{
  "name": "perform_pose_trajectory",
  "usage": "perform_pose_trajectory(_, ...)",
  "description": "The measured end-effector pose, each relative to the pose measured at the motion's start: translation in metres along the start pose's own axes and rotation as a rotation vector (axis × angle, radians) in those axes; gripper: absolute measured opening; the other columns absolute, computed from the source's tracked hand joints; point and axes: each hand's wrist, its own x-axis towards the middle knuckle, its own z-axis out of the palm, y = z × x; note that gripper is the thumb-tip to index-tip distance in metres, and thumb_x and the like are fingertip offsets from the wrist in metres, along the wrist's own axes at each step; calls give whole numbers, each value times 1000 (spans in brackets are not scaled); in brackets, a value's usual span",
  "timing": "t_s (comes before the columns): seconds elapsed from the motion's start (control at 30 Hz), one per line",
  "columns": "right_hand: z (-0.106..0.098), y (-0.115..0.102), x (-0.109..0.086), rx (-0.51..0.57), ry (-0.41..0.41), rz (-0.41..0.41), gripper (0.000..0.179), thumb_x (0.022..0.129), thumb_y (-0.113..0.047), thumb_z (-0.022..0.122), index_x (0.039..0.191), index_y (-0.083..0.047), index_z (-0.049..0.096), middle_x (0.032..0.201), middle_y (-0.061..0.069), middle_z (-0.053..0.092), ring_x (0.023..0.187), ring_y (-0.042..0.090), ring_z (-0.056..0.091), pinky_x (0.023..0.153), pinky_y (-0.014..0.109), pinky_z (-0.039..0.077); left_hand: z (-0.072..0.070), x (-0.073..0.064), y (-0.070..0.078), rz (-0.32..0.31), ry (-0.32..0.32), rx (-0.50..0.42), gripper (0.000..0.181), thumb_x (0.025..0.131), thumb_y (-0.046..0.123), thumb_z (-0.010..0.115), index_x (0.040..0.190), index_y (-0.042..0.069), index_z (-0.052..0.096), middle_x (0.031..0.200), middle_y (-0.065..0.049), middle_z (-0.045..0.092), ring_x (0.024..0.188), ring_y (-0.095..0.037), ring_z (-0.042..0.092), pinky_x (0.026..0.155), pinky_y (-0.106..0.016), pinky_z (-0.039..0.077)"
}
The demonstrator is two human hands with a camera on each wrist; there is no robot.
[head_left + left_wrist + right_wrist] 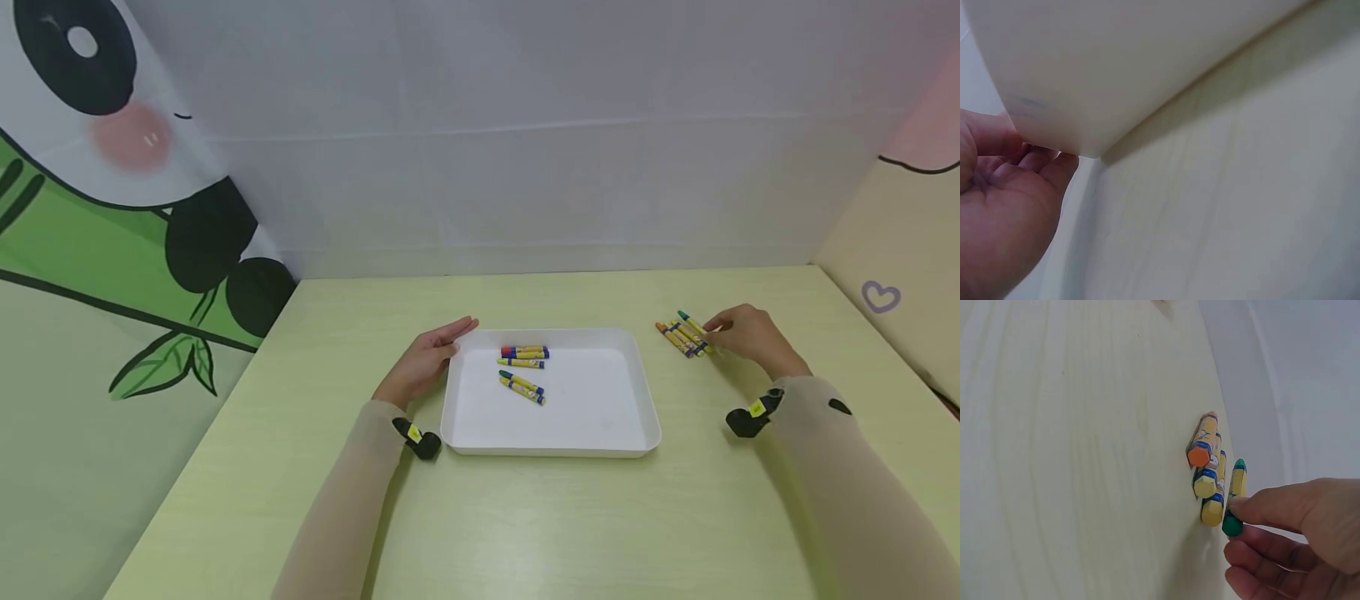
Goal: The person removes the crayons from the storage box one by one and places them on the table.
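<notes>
My right hand (752, 337) pinches a green crayon (1237, 481) between thumb and fingers, at the right of the table. Beside it lie an orange crayon (1204, 442) and two yellow crayons (1206, 482), side by side. My left hand (425, 360) is at the far left corner of a white tray (592, 400), its thumb by the rim and its fingers extended past the corner. In the left wrist view the tray's outer wall (1116, 62) fills the top. Several crayons lie in the tray's left half, among them a red one (514, 350) and a dark green one (522, 382).
The tray stands on a pale wooden table (540, 525). A white cloth wall (525, 192) rises behind the table's far edge. Printed side panels, one with a green band (90, 225), stand to the left and right. Dark cameras are strapped to both wrists.
</notes>
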Motion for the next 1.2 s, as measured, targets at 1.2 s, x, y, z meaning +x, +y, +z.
perform_pose_trajectory(1.2, -2, 3, -2, -50, -32, 9, 35, 94, -18, 56, 117, 9, 61, 115, 32, 59, 99, 42, 58, 79, 50, 50, -1, 2, -1, -4, 1, 24, 50, 102, 1, 36, 150, 16, 36, 152, 9, 40, 147, -11, 18, 119, -39, 24)
